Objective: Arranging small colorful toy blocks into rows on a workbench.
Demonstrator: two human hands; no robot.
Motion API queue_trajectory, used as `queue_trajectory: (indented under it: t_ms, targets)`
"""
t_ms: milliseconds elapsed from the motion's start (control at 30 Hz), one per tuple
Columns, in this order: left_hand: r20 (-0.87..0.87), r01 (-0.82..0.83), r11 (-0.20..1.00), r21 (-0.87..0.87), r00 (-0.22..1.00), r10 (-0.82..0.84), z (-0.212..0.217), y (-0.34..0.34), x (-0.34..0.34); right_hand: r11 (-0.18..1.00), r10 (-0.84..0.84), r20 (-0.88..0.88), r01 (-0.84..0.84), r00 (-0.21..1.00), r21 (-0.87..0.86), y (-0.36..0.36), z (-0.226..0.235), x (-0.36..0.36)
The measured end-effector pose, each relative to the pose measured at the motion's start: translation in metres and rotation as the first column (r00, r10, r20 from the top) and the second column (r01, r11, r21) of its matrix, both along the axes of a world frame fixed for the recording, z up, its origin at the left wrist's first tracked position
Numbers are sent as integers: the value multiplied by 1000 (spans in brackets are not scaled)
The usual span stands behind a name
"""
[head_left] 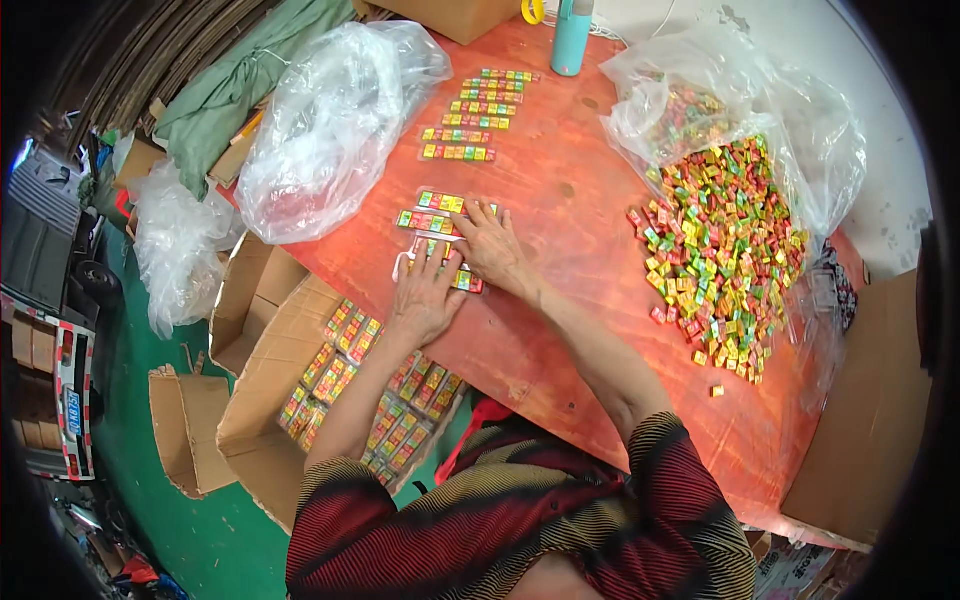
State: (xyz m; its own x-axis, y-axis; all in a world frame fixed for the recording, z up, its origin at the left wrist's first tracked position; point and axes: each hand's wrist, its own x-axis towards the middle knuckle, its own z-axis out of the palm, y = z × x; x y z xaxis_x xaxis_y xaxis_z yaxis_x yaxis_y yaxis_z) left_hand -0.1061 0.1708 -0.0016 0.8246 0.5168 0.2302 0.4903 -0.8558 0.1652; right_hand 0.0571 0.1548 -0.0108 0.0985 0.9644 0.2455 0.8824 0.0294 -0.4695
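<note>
My left hand [425, 292] lies flat, fingers spread, on clear packs of small coloured blocks [440, 212] near the left edge of the red-brown table [570, 200]. My right hand [490, 243] presses beside it on the same packs, fingertips touching a pack. Neither hand lifts anything. Several more filled packs [475, 112] lie in a column farther back. A big heap of loose coloured blocks [725, 255] spills from a clear plastic bag [800, 140] at the right.
A cardboard box [260, 400] below the table's left edge holds rows of packs [345, 370]. A crumpled clear bag [330, 130] sits on the table's left; a teal bottle [572, 38] stands at the back. Cardboard sheets lie at the right.
</note>
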Motion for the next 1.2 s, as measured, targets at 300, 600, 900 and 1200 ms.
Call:
queue_trajectory:
  t_ms: [300, 600, 900, 1200]
  targets:
    - [11, -22, 995, 97, 1000, 21, 4, 65, -4, 990, 10, 14, -12, 1000, 140, 59, -2, 3]
    - [14, 30, 967, 254, 999, -35, 8, 94, -13, 921, -167, -181, 219, 969, 322, 55, 4, -17]
    - [-114, 26, 981, 193, 993, -4, -25, 124, -23, 867, -213, -420, 368, 882, 335, -189, 20, 36]
    - [124, -194, 834, 516, 981, 151, -11, 97, -13, 200, -975, 149, 950, 168, 240, -477, 28, 91]
